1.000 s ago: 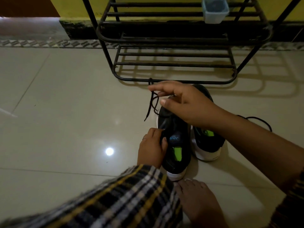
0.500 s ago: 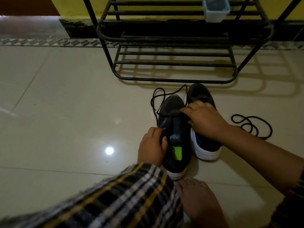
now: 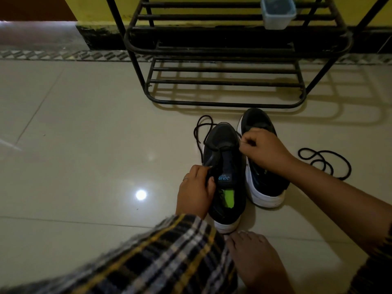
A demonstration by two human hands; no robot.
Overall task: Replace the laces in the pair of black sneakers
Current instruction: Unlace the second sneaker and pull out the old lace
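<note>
Head view shows two black sneakers side by side on glossy pale floor tiles (image 3: 84, 145), toes toward a black metal shoe rack (image 3: 224, 49). Left sneaker (image 3: 224, 166) has a soft, matte fabric upper, a white rubber sole and a green insole patch; a thin black lace (image 3: 200, 132) crosses its lowest eyelets and loops limply onto the floor at the toe. Left hand (image 3: 195, 192) grips the collar edge beside the tongue, fingers curled, steadying the shoe. Right hand (image 3: 263, 149) sits closed over the eyelet row between both shoes, thumb and forefinger apparently pinching the lace end; the tip itself is hidden. Right sneaker (image 3: 265, 183) appears unlaced, though the hand covers much of its front. A second lace (image 3: 324, 162) lies coiled on the tiles well apart to the right. Judgement: the lace is light, floppy and liable to slip back through an eyelet; best held at its stiff tip. The sneaker is light and pliable, and may slide on the polished tile, so a hold at the collar is sound. A bare foot (image 3: 252, 257) rests near the heel.
</note>
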